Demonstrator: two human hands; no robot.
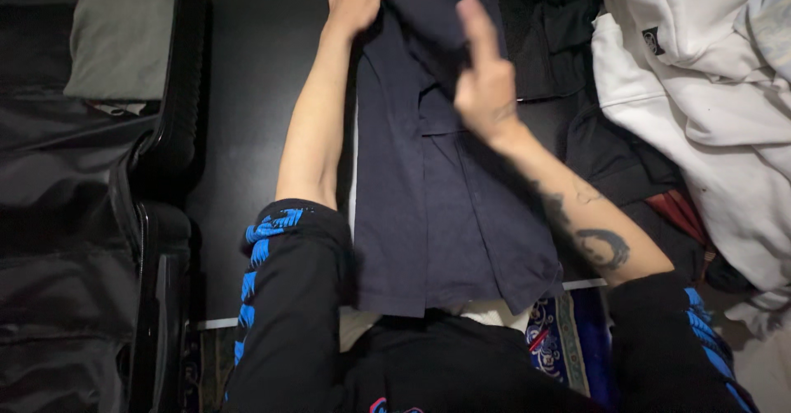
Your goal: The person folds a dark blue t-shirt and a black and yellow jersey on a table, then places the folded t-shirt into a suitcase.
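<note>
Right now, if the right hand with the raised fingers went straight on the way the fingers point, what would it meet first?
Probably the far part of the dark navy folded cloth garment: the right hand points up the picture along it. Depth is unclear; the hand may hover above the cloth. The left hand lies to the side, outside that line.

Your sleeves are black, pushed up above the elbows, each with a band of bright blue slanted stripes running down the outer side. The black top carries a small pink and blue mark low on the chest. Your left hand (354, 1) wears a thin ring. Your right hand (486, 88) has a faint wrist tattoo, and the forearm shows dark tattoos, one curled shape near the elbow.
</note>
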